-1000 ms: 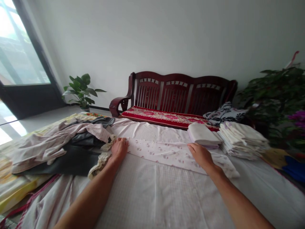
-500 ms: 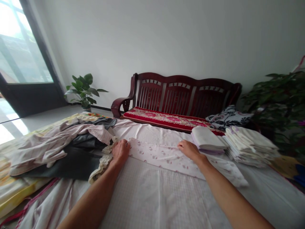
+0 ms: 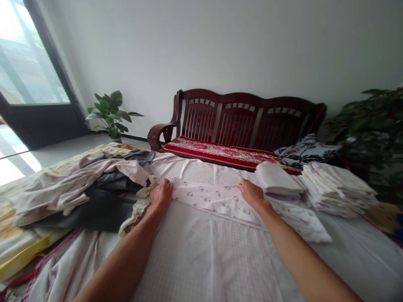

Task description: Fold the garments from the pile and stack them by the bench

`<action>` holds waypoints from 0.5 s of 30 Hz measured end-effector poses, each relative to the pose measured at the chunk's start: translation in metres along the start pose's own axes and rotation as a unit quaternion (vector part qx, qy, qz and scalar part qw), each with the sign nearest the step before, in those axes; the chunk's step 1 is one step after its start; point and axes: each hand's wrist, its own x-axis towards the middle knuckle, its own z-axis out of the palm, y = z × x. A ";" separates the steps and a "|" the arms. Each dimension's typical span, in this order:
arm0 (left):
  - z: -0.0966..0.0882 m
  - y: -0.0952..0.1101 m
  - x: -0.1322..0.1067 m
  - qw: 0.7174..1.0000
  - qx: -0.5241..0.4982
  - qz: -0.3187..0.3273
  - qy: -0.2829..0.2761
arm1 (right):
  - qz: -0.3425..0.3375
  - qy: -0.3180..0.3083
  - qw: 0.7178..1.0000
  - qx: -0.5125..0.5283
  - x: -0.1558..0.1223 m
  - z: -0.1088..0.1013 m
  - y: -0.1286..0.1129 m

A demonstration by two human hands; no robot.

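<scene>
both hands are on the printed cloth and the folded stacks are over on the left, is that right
The side is wrong: the head view shows the folded stacks on the right. The left hand and right hand are on the printed cloth.

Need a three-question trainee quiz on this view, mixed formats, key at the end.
1. Multiple choice: which thing do the left hand and the right hand both touch?
a) the black-and-white cushion
b) the printed cloth
c) the potted plant

2. True or false: the right hand is nearer than the left hand to the larger folded stack.

3. Fill in the color: the wooden bench has a floral seat cover whose background is ____.

Key: 1. b; 2. true; 3. red
</scene>
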 end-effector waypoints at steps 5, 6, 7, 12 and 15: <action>0.001 -0.001 0.001 1.000 -0.006 -0.002 -0.004 | -0.017 0.028 0.999 0.003 -0.009 0.003 -0.003; 0.001 -0.002 0.001 1.000 -0.008 -0.003 -0.003 | -0.020 0.035 0.999 0.003 -0.011 0.003 -0.002; 0.001 -0.002 0.001 1.000 -0.010 -0.003 -0.003 | -0.023 0.043 0.999 0.003 -0.013 0.003 -0.002; 0.002 -0.003 0.003 1.000 -0.005 0.002 -0.004 | -0.065 0.080 0.995 0.013 -0.029 0.002 -0.005; 0.002 -0.004 0.004 1.000 -0.005 -0.001 -0.004 | -0.122 0.096 0.986 0.066 -0.044 0.002 -0.015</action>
